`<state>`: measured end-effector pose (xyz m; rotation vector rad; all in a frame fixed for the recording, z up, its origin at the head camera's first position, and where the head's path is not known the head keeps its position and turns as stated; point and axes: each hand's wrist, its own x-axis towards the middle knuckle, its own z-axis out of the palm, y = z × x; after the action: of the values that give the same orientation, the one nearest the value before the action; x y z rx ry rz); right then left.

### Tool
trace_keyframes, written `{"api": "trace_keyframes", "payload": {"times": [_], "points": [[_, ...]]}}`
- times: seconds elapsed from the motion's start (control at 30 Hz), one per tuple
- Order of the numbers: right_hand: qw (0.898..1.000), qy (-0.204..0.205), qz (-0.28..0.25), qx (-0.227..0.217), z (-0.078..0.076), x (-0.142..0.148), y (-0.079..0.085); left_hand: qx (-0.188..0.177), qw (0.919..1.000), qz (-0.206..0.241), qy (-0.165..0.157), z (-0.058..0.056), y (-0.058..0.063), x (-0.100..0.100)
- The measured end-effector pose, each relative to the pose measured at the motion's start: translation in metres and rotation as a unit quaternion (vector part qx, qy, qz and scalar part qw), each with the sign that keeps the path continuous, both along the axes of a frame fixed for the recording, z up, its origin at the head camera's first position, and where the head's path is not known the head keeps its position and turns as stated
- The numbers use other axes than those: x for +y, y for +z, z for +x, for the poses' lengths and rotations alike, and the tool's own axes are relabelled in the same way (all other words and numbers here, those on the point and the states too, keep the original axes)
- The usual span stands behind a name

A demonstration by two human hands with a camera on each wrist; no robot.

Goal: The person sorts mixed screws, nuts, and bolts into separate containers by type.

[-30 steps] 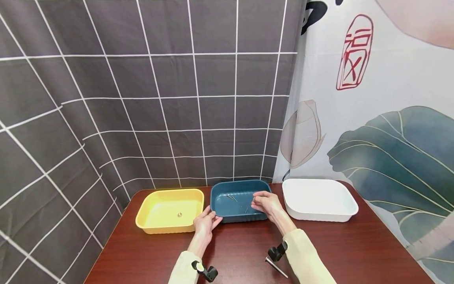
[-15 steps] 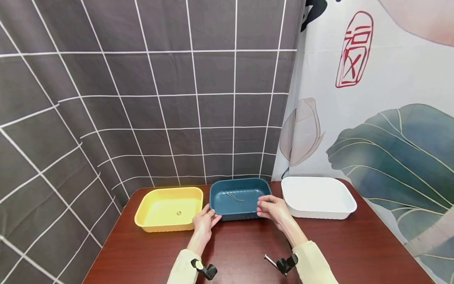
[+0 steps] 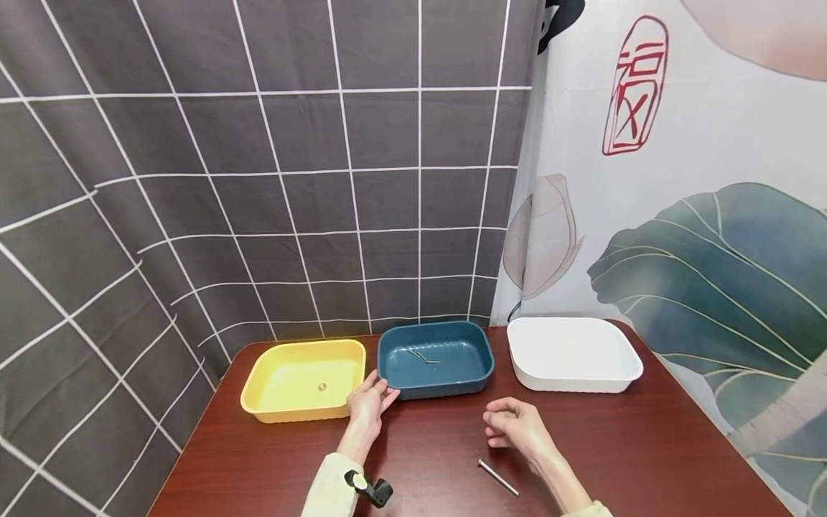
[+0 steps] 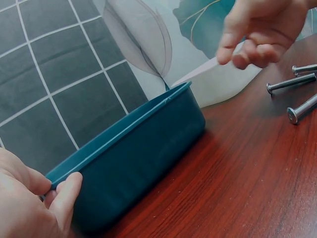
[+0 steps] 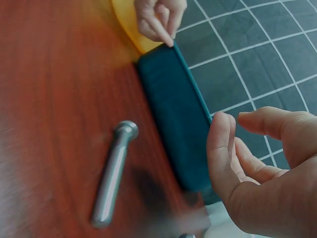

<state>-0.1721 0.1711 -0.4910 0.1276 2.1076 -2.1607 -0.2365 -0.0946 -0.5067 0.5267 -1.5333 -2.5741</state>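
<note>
"Where's the blue tray (image 3: 446, 390)?"

"Midway along the far edge of the table (image 3: 426, 445). The left hand (image 3: 368, 402) pinches its rim at the near left corner, so that bit of rim is covered."

"And the right hand (image 3: 520, 429)?"

"Released, fingers loosely curled and apart from the thumb, above the table just short of the tray's near right corner. Its sleeve (image 3: 588, 510) is nearly all cut off."

"I see one bolt (image 3: 498, 477) below it, towards the table's near edge."

"There are more (the left wrist's side shows three, though from the head I can pick out only this one)."

"What's inside the blue tray?"

"Some thin metal bits (image 3: 423, 356), too fine to count for certain. The yellow tray (image 3: 300, 415), by the table's far left corner, has a small round thing (image 3: 321, 386) in it; I can't tell what."

"The white tray (image 3: 575, 384) is near the far right corner, then."

"Yes. The table's a glossy reddish brown, its near edge out of sight."

"And the room?"

"Grey cloth (image 3: 381, 201) with white grid lines behind, creased towards the left; on the right, a pale hanging (image 3: 581, 129) with big leaves and a red seal, a black mark cut off at the top."
</note>
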Motion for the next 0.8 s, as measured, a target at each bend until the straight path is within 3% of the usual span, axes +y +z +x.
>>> {"api": "trace_keyframes", "payload": {"times": [0.23,0.43,0.6,0.8], "points": [[0.999,-0.017,-0.037,-0.023,0.009,0.018,-0.001,0.002,0.9998,0.000,0.022,0.008,0.002,-0.006],[0.995,-0.070,-0.066,-0.034,0.010,0.047,-0.002,-0.004,0.9971,-0.072,0.023,0.032,0.009,-0.013],[0.990,-0.094,-0.097,-0.038,0.009,0.083,0.002,0.002,0.9928,-0.119,-0.013,0.054,0.012,-0.013],[0.982,-0.107,-0.142,-0.057,0.005,0.129,0.007,-0.011,0.9898,-0.120,-0.076,0.079,0.004,-0.012]]}}
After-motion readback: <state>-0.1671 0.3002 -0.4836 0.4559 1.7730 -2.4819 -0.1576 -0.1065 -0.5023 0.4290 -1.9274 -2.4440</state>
